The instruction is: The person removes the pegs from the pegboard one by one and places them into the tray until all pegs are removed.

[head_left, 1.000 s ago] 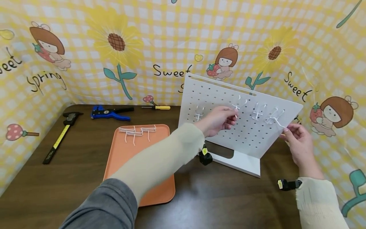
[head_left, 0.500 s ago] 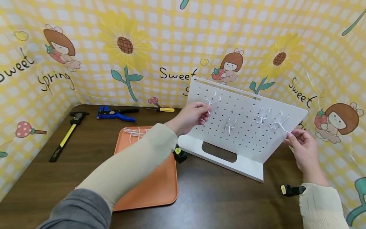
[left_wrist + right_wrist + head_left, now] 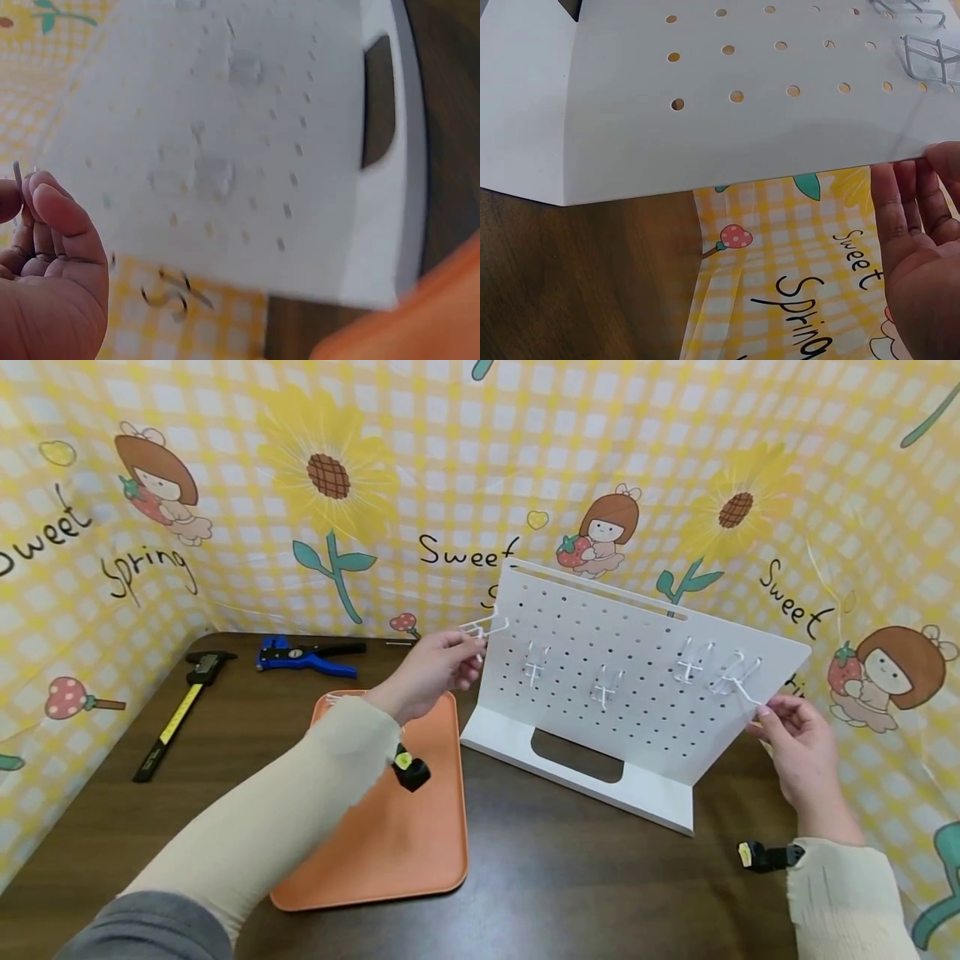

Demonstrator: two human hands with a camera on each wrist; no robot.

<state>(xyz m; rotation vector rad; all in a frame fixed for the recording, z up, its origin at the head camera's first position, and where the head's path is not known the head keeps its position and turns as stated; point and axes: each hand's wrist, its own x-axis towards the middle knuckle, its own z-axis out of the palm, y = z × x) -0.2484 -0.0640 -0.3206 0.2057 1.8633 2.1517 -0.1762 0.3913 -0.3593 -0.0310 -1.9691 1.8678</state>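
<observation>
A white pegboard [image 3: 577,710] stands tilted back on its flat base. Several white wire hooks, such as the leftmost hook [image 3: 533,665] and a middle hook [image 3: 602,692], hang on its face. My left hand [image 3: 435,667] pinches another white wire hook [image 3: 491,628] by its stem, with the prongs at the board's left edge; whether they touch it I cannot tell. In the left wrist view the fingers mostly hide that hook. My right hand [image 3: 802,747] grips the board's right edge [image 3: 907,160], thumb in front and fingers behind, beside the rightmost hook [image 3: 738,677].
An orange tray [image 3: 442,860] lies left of the board, with white hooks [image 3: 337,697] at its back, mostly hidden by my left arm. Behind it lie blue-handled wire strippers [image 3: 307,657]; farther left is a digital caliper [image 3: 180,714]. A patterned cloth surrounds the dark table [image 3: 555,893].
My left hand has moved left across the board's face to its left edge, carrying the hook. The right hand still grips the right edge. The head view has shifted slightly.
</observation>
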